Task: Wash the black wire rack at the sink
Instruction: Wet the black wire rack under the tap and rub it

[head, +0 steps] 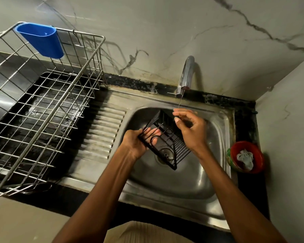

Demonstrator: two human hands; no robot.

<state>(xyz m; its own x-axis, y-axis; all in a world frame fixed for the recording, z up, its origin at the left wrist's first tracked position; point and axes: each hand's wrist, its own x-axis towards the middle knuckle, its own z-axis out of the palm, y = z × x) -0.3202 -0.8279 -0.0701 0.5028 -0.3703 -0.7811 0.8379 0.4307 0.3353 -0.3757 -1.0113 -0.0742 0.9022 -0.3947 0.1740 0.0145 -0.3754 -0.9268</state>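
Observation:
The black wire rack is tilted over the steel sink basin, above the drain. My left hand grips its left side, fingers showing through the wires. My right hand is at the rack's upper right edge, with thumb and fingers touching its top wire. A thin stream of water falls from the chrome tap onto my right fingers.
A large steel wire dish basket with a blue plastic cup holder stands on the left counter beside the ribbed drainboard. A red bowl holding something white sits at the sink's right edge. Marble walls close the back and right.

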